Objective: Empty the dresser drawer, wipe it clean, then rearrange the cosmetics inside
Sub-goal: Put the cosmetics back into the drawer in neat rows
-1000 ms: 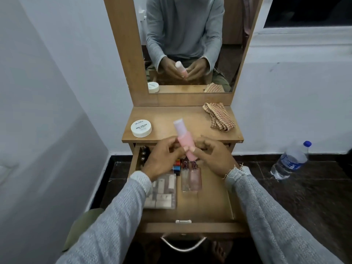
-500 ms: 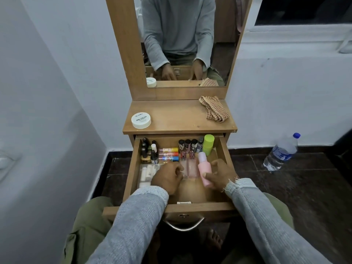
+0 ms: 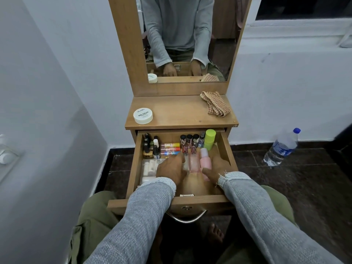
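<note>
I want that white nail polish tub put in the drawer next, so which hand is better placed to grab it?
Probably the left hand: the white tub sits on the dresser top's left side, while the right hand holds the pink bottle.

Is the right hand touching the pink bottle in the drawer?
Touching. The head view shows the right hand with its thumb against the pink bottle.

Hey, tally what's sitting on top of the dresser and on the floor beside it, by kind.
White tub: 1
Checked cloth: 1
Water bottle: 1
Total: 3
</note>
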Action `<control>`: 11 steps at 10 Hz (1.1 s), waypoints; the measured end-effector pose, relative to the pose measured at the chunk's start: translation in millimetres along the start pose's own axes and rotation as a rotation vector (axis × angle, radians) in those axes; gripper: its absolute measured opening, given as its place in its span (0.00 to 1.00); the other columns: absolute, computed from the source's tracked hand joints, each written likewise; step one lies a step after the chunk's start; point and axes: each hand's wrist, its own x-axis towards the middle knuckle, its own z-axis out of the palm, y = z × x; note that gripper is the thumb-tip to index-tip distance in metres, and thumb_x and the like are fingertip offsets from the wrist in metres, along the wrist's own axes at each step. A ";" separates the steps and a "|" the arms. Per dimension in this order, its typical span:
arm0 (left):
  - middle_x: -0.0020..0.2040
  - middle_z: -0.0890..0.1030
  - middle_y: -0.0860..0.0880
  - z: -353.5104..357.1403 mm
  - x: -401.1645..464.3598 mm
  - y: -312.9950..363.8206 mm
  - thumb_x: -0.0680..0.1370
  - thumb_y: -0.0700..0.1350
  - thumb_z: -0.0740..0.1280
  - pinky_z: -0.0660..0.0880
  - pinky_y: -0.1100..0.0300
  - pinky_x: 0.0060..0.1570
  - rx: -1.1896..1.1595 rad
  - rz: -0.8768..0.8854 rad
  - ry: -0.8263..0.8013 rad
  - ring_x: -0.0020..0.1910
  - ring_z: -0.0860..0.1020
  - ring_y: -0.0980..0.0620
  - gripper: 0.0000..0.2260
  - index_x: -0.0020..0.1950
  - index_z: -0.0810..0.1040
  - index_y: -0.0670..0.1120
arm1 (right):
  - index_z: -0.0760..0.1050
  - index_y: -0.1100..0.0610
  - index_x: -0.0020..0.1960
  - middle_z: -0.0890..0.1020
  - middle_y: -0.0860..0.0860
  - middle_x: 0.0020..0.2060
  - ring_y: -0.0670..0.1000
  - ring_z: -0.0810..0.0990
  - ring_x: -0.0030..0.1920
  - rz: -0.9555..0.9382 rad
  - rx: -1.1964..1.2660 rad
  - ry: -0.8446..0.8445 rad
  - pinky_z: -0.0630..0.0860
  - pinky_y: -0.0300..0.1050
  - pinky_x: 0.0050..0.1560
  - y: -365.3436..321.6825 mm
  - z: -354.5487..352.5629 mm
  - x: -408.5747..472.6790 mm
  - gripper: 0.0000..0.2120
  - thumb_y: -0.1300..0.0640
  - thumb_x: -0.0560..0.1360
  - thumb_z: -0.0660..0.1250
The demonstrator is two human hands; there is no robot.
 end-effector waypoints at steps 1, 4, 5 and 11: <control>0.53 0.80 0.46 1.4 0.9 -0.6 0.75 0.44 0.71 0.73 0.54 0.46 0.009 0.006 0.005 0.48 0.77 0.45 0.14 0.58 0.71 0.48 | 0.64 0.58 0.68 0.78 0.56 0.56 0.57 0.79 0.53 -0.030 -0.042 0.007 0.77 0.47 0.51 1.7 1.9 -3.1 0.36 0.53 0.66 0.77; 0.51 0.80 0.46 4.4 6.3 0.8 0.74 0.47 0.72 0.76 0.52 0.50 0.031 0.013 0.005 0.47 0.77 0.46 0.15 0.57 0.72 0.48 | 0.62 0.59 0.71 0.71 0.59 0.64 0.59 0.74 0.62 -0.139 -0.249 -0.013 0.72 0.50 0.60 3.1 3.6 9.7 0.25 0.59 0.76 0.65; 0.51 0.79 0.47 5.2 7.7 0.2 0.73 0.48 0.72 0.77 0.51 0.50 0.041 0.025 0.010 0.47 0.77 0.46 0.16 0.57 0.72 0.48 | 0.65 0.59 0.68 0.74 0.59 0.61 0.60 0.75 0.60 -0.154 -0.246 -0.033 0.74 0.52 0.60 2.8 3.8 10.8 0.22 0.59 0.76 0.66; 0.52 0.79 0.47 8.9 9.9 -2.8 0.74 0.47 0.72 0.76 0.52 0.50 0.019 0.025 0.015 0.46 0.75 0.47 0.16 0.58 0.71 0.48 | 0.56 0.54 0.73 0.65 0.58 0.70 0.60 0.74 0.61 -0.222 -0.209 0.034 0.73 0.55 0.62 9.3 8.5 7.1 0.40 0.59 0.68 0.74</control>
